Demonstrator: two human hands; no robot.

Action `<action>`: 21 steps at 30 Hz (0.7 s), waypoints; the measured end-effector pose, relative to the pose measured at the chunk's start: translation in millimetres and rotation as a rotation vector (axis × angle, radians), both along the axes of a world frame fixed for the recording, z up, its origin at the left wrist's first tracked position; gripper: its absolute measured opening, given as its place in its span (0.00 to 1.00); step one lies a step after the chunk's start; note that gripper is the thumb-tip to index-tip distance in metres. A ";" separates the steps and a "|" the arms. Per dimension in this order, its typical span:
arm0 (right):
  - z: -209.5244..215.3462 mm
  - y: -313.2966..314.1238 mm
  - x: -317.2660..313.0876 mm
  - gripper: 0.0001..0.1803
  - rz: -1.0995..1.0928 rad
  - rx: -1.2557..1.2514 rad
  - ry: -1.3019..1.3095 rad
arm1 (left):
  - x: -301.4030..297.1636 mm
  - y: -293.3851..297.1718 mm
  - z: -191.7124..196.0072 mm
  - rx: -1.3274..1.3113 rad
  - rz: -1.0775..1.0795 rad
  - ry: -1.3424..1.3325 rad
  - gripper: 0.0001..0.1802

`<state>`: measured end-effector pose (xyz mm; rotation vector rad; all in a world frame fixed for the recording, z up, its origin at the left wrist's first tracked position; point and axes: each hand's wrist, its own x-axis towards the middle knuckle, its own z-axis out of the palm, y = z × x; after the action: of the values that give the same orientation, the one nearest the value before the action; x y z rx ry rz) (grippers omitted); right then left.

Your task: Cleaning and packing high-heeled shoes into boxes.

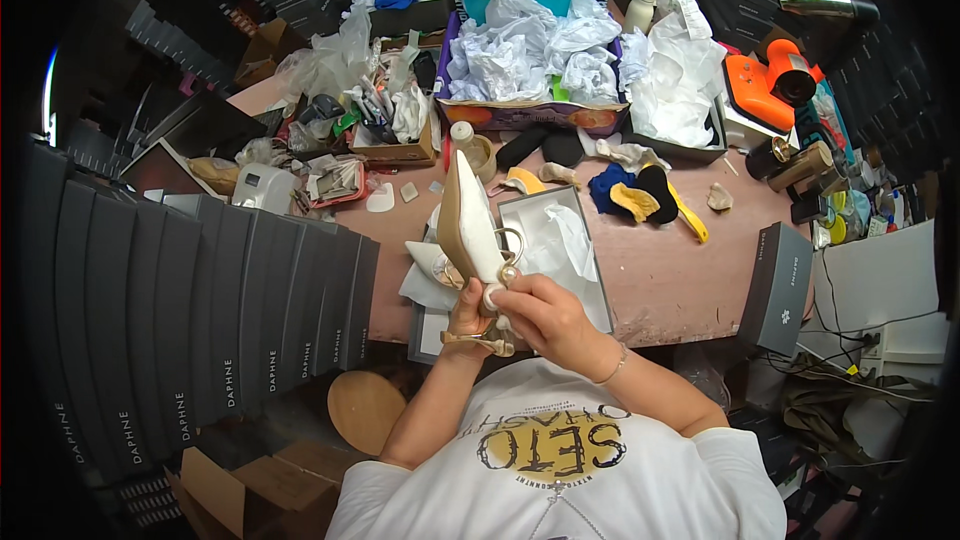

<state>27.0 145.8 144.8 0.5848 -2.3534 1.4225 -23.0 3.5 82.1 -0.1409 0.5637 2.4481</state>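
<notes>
A white pointed-toe shoe (478, 230) with a tan sole is held up, toe away from me, over the near edge of the workbench. My left hand (467, 312) is closed around its heel end. The thumb and fingers of my right hand (552, 318) pinch the shoe's strap beside large pearl-like beads (509, 274); the exact grip is partly hidden. A second white shoe (430, 261) lies just left of the held one, on white paper. Behind my hands is an open grey shoe box (598, 285) with white tissue paper (570, 240) inside.
Dark shoe boxes (205, 290) stand in a row at left; one grey box (777, 285) stands at right. Cloths (620, 190) and a yellow-handled brush (692, 223) lie right of centre. Crumpled paper fills a purple box (535, 116) at the back. An orange device (765, 90) sits back right.
</notes>
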 end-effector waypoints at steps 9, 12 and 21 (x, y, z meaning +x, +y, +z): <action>-4.6 -4.3 -3.2 0.19 -0.056 0.010 0.049 | -20.2 0.1 -7.2 0.019 0.054 -0.090 0.28; -21.0 -5.6 12.9 0.20 -0.020 0.064 0.046 | -31.4 -6.8 1.5 -0.032 0.070 -0.213 0.28; -2.9 2.5 -12.6 0.19 -0.101 0.107 0.127 | -36.0 9.7 4.8 -0.378 0.249 -0.105 0.23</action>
<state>14.3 148.3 141.9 0.5585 -2.3338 1.1862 -58.9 13.2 86.9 -0.5182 1.0093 2.5232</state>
